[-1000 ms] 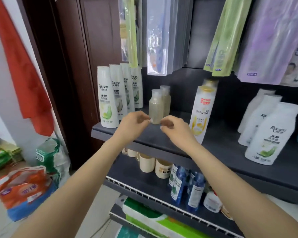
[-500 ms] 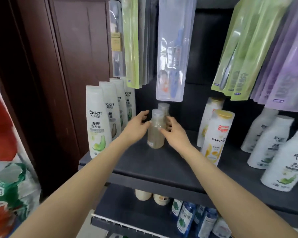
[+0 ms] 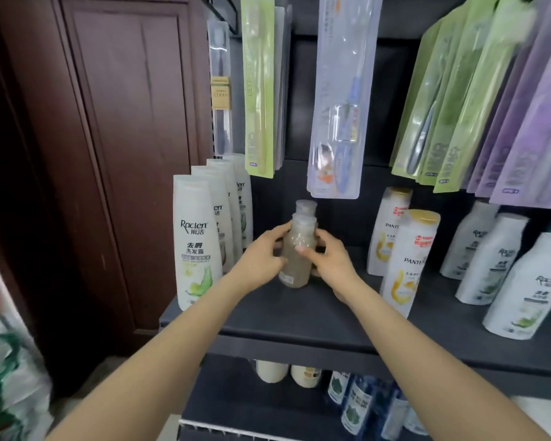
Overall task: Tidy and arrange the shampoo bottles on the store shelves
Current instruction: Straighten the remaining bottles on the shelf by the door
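Observation:
A small translucent beige bottle stands upright on the dark shelf, with a second like it directly behind. My left hand clasps the front bottle's left side and my right hand its right side, thumb across the front. To the left stands a row of white Raclen shampoo bottles. To the right stand two white Pantene bottles with gold caps.
More white Raclen bottles stand at the shelf's right end. Packaged toothbrushes hang just above the bottles. A lower shelf holds blue bottles and white jars. A brown wooden cabinet flanks the shelf on the left.
The two beige bottles now stand one behind the other, further back on the shelf. Both hands have closed more fully around the front bottle; the view has moved closer.

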`<state>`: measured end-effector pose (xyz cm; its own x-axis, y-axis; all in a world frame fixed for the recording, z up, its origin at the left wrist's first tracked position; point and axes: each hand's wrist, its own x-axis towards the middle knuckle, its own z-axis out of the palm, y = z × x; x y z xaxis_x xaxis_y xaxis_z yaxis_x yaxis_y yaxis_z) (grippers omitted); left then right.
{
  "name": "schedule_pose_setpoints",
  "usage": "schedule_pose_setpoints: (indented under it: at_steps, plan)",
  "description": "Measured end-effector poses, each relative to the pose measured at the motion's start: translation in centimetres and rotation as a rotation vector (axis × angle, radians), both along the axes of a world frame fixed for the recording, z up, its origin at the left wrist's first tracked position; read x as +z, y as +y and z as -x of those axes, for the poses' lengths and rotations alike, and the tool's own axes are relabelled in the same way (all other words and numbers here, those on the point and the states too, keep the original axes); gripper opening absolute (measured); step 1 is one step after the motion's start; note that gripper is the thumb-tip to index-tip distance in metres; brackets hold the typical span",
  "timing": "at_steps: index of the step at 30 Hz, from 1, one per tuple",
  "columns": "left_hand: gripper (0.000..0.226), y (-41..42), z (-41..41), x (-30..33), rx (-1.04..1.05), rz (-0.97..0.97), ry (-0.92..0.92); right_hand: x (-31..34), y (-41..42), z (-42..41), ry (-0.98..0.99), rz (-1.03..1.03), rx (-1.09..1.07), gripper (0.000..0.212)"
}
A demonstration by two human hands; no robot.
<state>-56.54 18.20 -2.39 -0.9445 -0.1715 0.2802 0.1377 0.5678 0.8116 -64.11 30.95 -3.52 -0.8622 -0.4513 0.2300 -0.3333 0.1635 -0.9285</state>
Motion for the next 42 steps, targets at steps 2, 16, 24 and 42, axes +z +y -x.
schedule_pose_setpoints:
  at_steps: [2, 16, 24, 42]
  plan:
    - [0.070, -0.1, -0.6, 0.1, -0.008, 0.042, 0.023, 0.1, 0.6, -0.6, -0.025, 0.042, 0.036, 0.042]
    - [0.064, 0.3, -4.0, -0.6, 0.181, 0.216, 0.151, 1.8, 2.9, -2.3, -0.342, 0.387, 0.166, 0.033]
    - [0.071, 0.6, -5.2, -2.0, 0.239, 0.414, 0.297, 1.0, 4.2, -2.3, -0.344, 0.346, 0.076, 0.024]
    - [0.059, 1.0, -7.0, -1.5, 0.280, 0.267, 0.436, 0.5, 4.7, -2.0, -0.395, 0.666, 0.263, 0.034]
